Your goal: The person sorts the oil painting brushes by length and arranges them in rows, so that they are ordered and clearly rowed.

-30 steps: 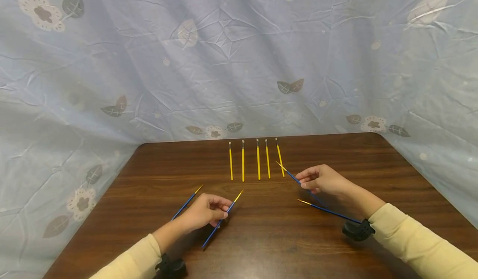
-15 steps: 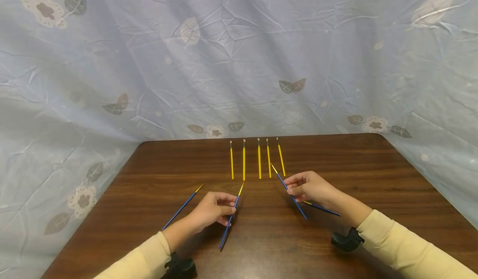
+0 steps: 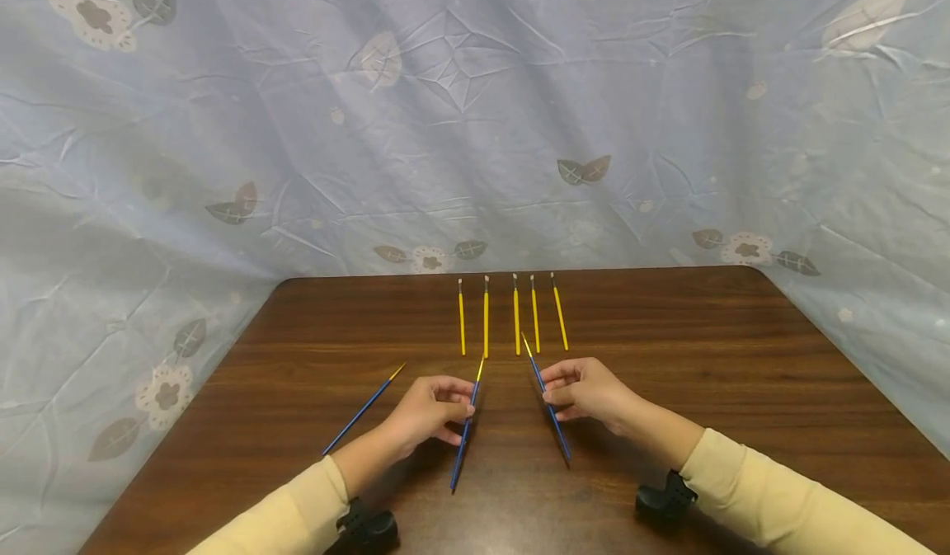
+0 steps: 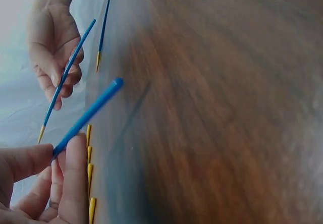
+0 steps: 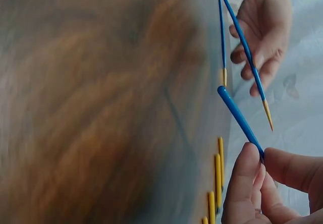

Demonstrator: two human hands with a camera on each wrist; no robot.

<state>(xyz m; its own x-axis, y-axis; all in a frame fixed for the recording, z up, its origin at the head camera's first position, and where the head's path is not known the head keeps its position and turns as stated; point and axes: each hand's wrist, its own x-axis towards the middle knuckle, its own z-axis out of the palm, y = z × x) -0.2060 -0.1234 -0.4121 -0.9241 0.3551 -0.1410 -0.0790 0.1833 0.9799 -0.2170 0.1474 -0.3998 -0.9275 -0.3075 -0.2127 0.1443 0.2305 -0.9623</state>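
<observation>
My left hand (image 3: 426, 413) pinches a blue paintbrush (image 3: 460, 453) between thumb and fingers, its gold tip pointing away. My right hand (image 3: 590, 392) likewise pinches another blue paintbrush (image 3: 560, 435), tip leaning inward. Both brushes are held over the table, and their shadows show below in the wrist views. A third blue paintbrush (image 3: 361, 412) lies slanted on the table to the left of my left hand. One more blue paintbrush (image 4: 103, 32) lies beyond the right hand in the left wrist view; in the head view the right hand and forearm hide it.
Several yellow-handled brushes (image 3: 486, 316) lie in a row at the back of the brown wooden table (image 3: 356, 316), bristles away from me. A patterned grey-blue cloth (image 3: 445, 143) hangs behind and around the table. Black wrist devices (image 3: 665, 496) sit under both sleeves.
My right hand has moved left and nearer with its paintbrush, turning it more upright. My left hand has shifted slightly right, its brush also steeper. The lying brush on the right is now covered.
</observation>
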